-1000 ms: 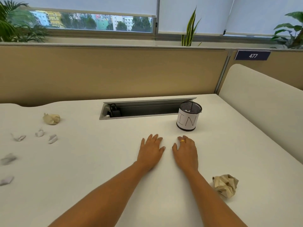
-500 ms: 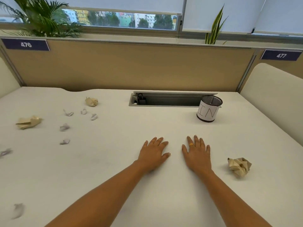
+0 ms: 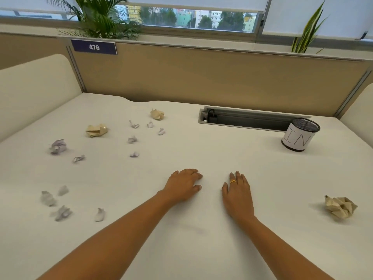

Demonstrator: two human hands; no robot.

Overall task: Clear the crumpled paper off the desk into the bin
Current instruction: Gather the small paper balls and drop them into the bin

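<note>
Both of your hands lie flat on the white table [image 3: 201,249], palms down, left hand [image 3: 182,185] and right hand [image 3: 238,194] side by side near the middle, fingers [image 3: 196,175] released and holding nothing. So no paper has been picked up yet; by the look of it you are at the very start, choosing a first target.

Plenty to clear. Off to your right, near the table's edge, sits one large tan ball [image 3: 340,207], on its own and well apart from everything else. Far left holds the rest: a tan wad [image 3: 96,130], another tan ball [image 3: 157,114] farther back, a bigger pale lump [image 3: 58,146], and a scatter of small white scraps [image 3: 133,140] between them, with more scraps [image 3: 62,213] nearer you on the left.

The bin [image 3: 299,135], a small mesh cup wrapped in paper lettered "IN", stands upright at the back right, just beside the cable slot [image 3: 248,120].

Next move, I judge: your right hand goes for that lone tan ball, the closest piece to the bin. It is light and springy, so close around it loosely and drop it squarely over the narrow mouth. The tiny scraps will need pinching one by one or gathering first.
</note>
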